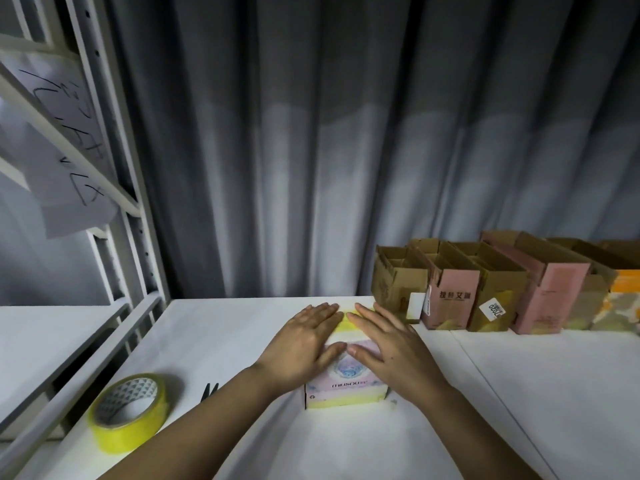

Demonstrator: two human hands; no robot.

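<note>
Pink box w/ yellow tape sits centre of white table, long axis 12–6. Left hand & right hand lie flat on its top, fingers straight toward 12, gripping nothing. Tape roll at 8 o'clock, nearer left hand.

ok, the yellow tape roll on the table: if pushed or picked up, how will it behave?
The tape roll lies flat on the white table, so a push would likely slide it, not roll it. Its thick wound ring looks stiff, probably holding shape in a grip. The open core suggests it is fairly light.
</note>
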